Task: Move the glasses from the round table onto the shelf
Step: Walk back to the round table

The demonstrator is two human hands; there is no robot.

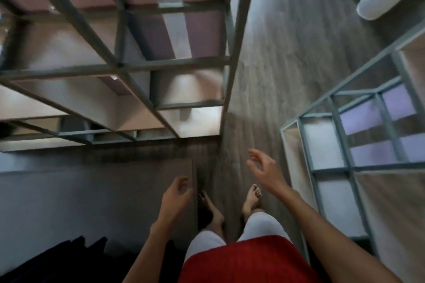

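While the person stands barefoot on the wood floor (287,53), left hand (176,197) grip is loosely curled, empty; right hand (264,167) grip wide, empty. Grey-framed shelf (119,65) ahead-left, a second rack (340,135) right. Glasses can't be made out in the blur.

A single view is given, from a head-worn wide-angle cam. It is aimed steeply down, approx. straight at the floor (282,53), w/ the bare feet (251,197) caught at lower centre. The shelf (119,64) is seen from above, close by, at upper left; a second shelf unit (345,145) at right. The left hand (177,200) and right hand (264,167) are framed near the cam, lower centre. Motion blur is seen throughout.
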